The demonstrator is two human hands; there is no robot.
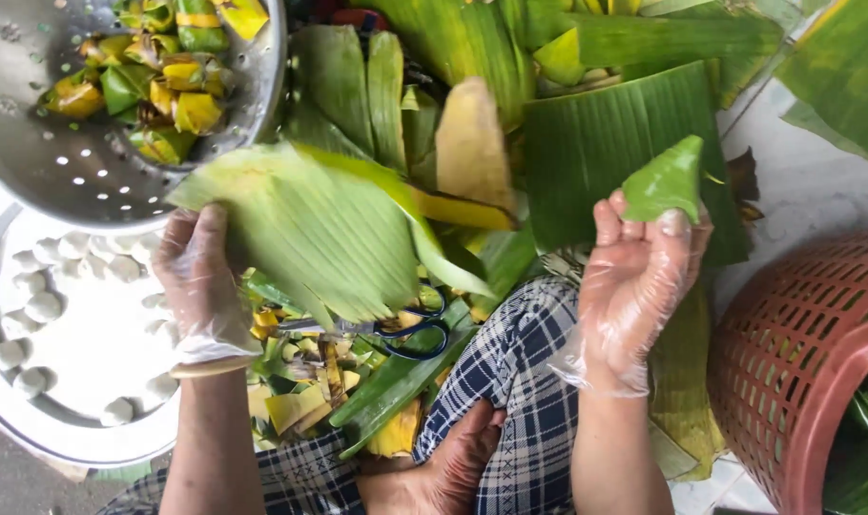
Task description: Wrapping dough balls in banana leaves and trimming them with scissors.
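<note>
Several wrapped parcels [157, 91] already in the metal colander [62, 181], white dough balls [43, 305] left on the tray [91, 443]; one folded leaf cone [665, 181] pinched in right hand [634, 286], left hand [200, 281] gripping a banana leaf [310, 224].

I seem to be sitting on a tiled floor [816, 191], probably at home. Banana leaves [606, 143], a steel colander [62, 172] and a dumpling tray [91, 353] surround me.

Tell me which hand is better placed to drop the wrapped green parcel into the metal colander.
Probably right: the right hand already holds the parcel. The left hand, though nearer the colander, grips a banana leaf.
</note>
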